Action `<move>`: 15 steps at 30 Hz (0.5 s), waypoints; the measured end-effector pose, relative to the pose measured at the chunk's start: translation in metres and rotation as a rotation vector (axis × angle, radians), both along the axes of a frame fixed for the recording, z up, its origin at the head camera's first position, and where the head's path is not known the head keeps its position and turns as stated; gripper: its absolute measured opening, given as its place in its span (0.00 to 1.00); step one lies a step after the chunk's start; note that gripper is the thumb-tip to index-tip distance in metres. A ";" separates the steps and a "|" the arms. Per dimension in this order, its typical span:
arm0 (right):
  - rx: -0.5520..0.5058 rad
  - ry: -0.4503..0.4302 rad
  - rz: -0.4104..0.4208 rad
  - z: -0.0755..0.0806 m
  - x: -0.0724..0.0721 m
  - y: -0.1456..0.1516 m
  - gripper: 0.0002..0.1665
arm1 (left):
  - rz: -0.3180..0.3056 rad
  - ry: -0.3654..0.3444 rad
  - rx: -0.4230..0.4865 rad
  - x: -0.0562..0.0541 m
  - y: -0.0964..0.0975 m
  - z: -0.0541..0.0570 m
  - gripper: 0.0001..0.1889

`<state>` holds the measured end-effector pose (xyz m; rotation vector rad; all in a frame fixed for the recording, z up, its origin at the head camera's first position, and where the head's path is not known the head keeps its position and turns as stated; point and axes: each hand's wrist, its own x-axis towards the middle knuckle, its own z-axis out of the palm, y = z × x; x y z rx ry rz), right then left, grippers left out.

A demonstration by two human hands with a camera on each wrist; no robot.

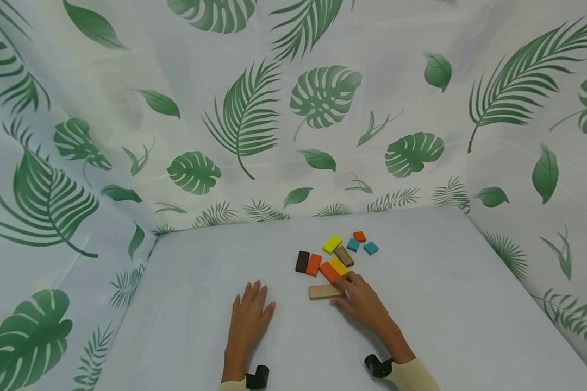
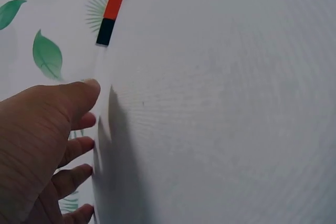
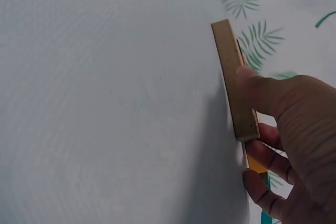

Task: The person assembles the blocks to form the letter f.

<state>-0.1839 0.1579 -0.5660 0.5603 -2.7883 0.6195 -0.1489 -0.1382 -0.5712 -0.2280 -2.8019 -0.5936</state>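
Note:
My right hand [image 1: 364, 304] holds the right end of a long, plain wooden block [image 1: 323, 292], thumb at its near side and fingers at its far side. In the right wrist view the thumb lies on the wooden block [image 3: 231, 82] and fingers curl past its end. Just behind it lie an orange block [image 1: 330, 272] and a yellow-orange block [image 1: 339, 265], side by side. A red-orange block [image 1: 313, 265] and a black block [image 1: 302, 262] stand to their left. My left hand [image 1: 249, 315] rests on the white surface with fingers spread, holding nothing.
Farther back are a yellow block [image 1: 332, 244], a brown block [image 1: 344, 256], two blue blocks [image 1: 370, 247] and a small red-orange block [image 1: 359, 236]. White cloth [image 1: 323, 190] with green leaf prints hangs behind and at both sides of the white table surface [image 1: 200, 271].

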 end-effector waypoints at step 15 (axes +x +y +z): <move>0.010 -0.267 0.025 0.010 0.014 -0.014 0.38 | -0.009 -0.011 0.014 0.006 0.004 0.002 0.19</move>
